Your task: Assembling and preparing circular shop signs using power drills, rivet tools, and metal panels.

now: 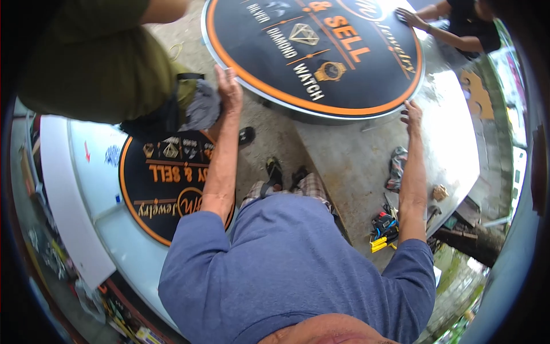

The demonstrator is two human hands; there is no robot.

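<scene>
Large round sign (315,51): black face, orange ring, pale metal rim, gold diamond and watch graphics, lying face-up ahead of the person on a grey round table (452,149). Left hand (229,86) grips the near-left rim, fingers curled over the edge. Right hand (411,114) lies flat, fingers spread, against the near-right rim; hands well apart. Step looks like positioning or steadying the sign with helpers. Any next shift likely needs even pressure from both sides so the rim doesn't slip. A co-worker's hand (409,17) presses the far edge. Person in olive shirt (86,57) stands left. Second matching sign (166,178) lies lower left. Yellow-black tools (384,229) and rag (396,167) on the table.
</scene>
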